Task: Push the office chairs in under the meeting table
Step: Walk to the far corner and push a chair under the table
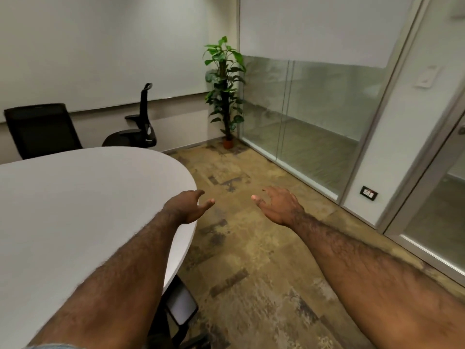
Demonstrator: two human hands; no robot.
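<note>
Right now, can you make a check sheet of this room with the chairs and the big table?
Surface: white meeting table, top bare.
Job's things: mesh-back chair at far edge; headrest chair turned sideways, apart from table; near chair partly under near edge.
Clutter: nothing seen.
Hands: left hand and right hand open, holding nothing.
Cables: nothing seen.
Surroundings: potted plant, glass partition, wall socket, patterned carpet.
</note>
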